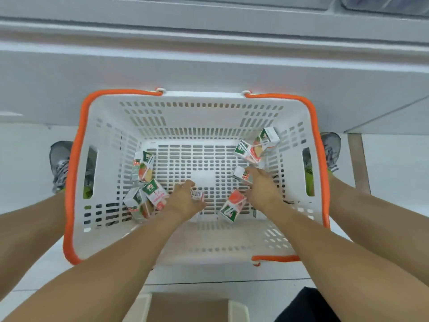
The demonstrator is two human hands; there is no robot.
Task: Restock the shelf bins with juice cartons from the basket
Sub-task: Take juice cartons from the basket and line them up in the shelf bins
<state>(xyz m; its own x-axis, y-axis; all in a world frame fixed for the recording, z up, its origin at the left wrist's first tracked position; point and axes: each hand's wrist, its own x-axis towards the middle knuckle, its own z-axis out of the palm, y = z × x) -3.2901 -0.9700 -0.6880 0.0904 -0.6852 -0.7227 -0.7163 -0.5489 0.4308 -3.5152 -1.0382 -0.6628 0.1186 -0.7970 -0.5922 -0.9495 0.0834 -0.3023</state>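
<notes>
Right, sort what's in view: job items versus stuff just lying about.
Job items:
- white basket with orange handles
- juice cartons in it, e.g. at left wall, far right corner
- left hand on a barcoded carton
- right hand reaching a carton

Lying about:
- grey shoes
- white shelf base

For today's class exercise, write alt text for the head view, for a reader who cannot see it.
Seen from above, two bare arms reach into a white basket with orange handles; the left hand closes on a juice carton and the right hand touches another carton. More cartons lie scattered on the basket floor.
</notes>
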